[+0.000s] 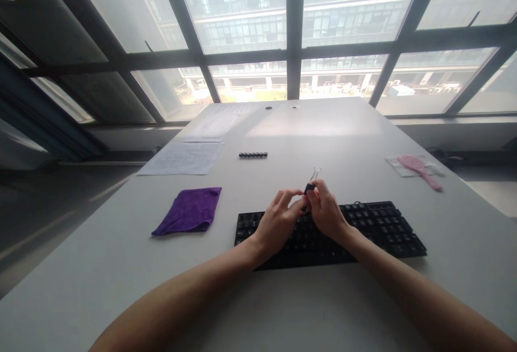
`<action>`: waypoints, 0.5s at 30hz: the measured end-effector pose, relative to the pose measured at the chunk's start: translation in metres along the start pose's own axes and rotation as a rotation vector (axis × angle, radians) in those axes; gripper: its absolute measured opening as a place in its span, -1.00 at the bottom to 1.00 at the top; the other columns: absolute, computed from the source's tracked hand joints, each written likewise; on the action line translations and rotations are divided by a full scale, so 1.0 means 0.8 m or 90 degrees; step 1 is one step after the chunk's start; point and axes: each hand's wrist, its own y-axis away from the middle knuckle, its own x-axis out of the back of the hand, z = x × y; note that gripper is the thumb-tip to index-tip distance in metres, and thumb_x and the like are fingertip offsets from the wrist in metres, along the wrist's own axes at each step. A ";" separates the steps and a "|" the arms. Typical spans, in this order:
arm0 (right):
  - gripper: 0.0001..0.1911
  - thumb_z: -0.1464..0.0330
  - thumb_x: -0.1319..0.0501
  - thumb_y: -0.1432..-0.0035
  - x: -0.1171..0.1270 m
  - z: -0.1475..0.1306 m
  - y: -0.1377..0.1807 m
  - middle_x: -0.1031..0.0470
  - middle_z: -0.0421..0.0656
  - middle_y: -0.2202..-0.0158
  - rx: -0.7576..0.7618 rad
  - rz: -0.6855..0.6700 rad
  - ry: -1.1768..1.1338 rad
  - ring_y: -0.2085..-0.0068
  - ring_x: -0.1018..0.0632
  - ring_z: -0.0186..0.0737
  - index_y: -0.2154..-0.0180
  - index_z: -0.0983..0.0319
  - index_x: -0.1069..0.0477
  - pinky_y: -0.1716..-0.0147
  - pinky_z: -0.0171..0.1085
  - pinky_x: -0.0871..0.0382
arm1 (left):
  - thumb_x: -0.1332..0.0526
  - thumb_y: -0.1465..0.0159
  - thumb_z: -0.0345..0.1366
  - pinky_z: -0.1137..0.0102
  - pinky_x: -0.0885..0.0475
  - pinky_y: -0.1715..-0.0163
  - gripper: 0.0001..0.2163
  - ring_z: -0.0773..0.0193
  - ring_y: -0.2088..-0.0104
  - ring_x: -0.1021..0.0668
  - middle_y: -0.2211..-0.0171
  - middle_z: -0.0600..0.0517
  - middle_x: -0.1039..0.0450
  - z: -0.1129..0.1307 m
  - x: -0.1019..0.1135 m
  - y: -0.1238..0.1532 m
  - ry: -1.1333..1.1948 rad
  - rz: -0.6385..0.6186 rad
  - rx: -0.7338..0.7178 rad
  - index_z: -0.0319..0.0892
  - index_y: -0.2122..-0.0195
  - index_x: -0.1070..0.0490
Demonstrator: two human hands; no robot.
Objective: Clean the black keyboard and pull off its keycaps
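Observation:
Both my hands meet above a black keyboard on a white table. My right hand pinches a small black binder clip whose wire handles stick up. My left hand has its fingertips closed against the same clip from the left. The clip is held just above the keyboard's back edge. Part of the keyboard's middle is hidden under my hands.
A purple cloth lies left of the keyboard. A row of small black pieces sits further back. Printed sheets lie at the left rear. A pink brush on a clear wrapper rests at the right. Large windows stand behind the table.

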 end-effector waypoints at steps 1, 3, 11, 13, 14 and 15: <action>-0.88 0.28 0.03 -0.40 0.000 0.001 0.000 -0.38 -0.30 0.52 0.000 0.001 0.000 0.53 -0.39 -0.29 0.19 0.15 -0.20 0.48 -0.32 -0.22 | -0.12 -0.41 -0.45 0.15 -0.54 -0.03 -0.75 0.09 -0.08 -0.44 -0.08 -0.10 -0.33 0.001 0.000 0.000 0.009 -0.002 -0.003 -0.11 -0.07 -0.38; -0.90 0.29 0.02 -0.40 0.000 0.003 0.000 -0.34 -0.31 0.53 -0.002 0.004 0.002 0.54 -0.37 -0.30 0.19 0.15 -0.20 0.49 -0.32 -0.20 | -0.11 -0.41 -0.45 0.15 -0.51 -0.06 -0.76 0.10 -0.09 -0.42 -0.09 -0.09 -0.33 0.004 0.000 0.001 0.033 -0.008 -0.010 -0.11 -0.07 -0.37; -0.87 0.31 0.02 -0.42 -0.002 0.002 0.000 -0.48 -0.22 0.39 -0.032 0.000 -0.094 0.50 -0.43 -0.32 0.25 0.15 -0.18 0.43 -0.30 -0.28 | -0.30 -0.31 -0.36 0.09 -0.39 -0.12 -0.91 0.07 -0.06 -0.40 -0.06 -0.06 -0.33 -0.035 0.027 -0.030 0.086 0.042 0.142 -0.11 0.16 -0.49; -0.88 0.31 0.02 -0.42 -0.003 0.002 0.000 -0.50 -0.21 0.36 -0.027 -0.005 -0.103 0.50 -0.42 -0.33 0.24 0.15 -0.18 0.42 -0.30 -0.30 | -0.36 -0.26 -0.35 0.04 -0.34 -0.14 -0.91 0.03 -0.09 -0.36 -0.09 -0.06 -0.31 -0.071 0.030 -0.051 0.042 0.047 0.172 -0.11 0.21 -0.54; -0.88 0.32 0.02 -0.42 -0.003 0.003 0.000 -0.50 -0.21 0.36 -0.024 -0.009 -0.104 0.50 -0.42 -0.33 0.24 0.15 -0.18 0.41 -0.30 -0.30 | -0.37 -0.24 -0.35 0.01 -0.31 -0.15 -0.91 -0.01 -0.12 -0.34 -0.10 -0.07 -0.30 -0.092 0.027 -0.062 0.016 0.040 0.182 -0.11 0.23 -0.56; -0.89 0.32 0.01 -0.42 -0.004 0.004 0.000 -0.49 -0.21 0.36 -0.021 -0.012 -0.103 0.50 -0.42 -0.33 0.23 0.15 -0.18 0.40 -0.29 -0.31 | -0.38 -0.23 -0.35 -0.03 -0.28 -0.15 -0.91 -0.05 -0.15 -0.31 -0.13 -0.07 -0.29 -0.113 0.023 -0.072 -0.014 0.030 0.199 -0.10 0.23 -0.57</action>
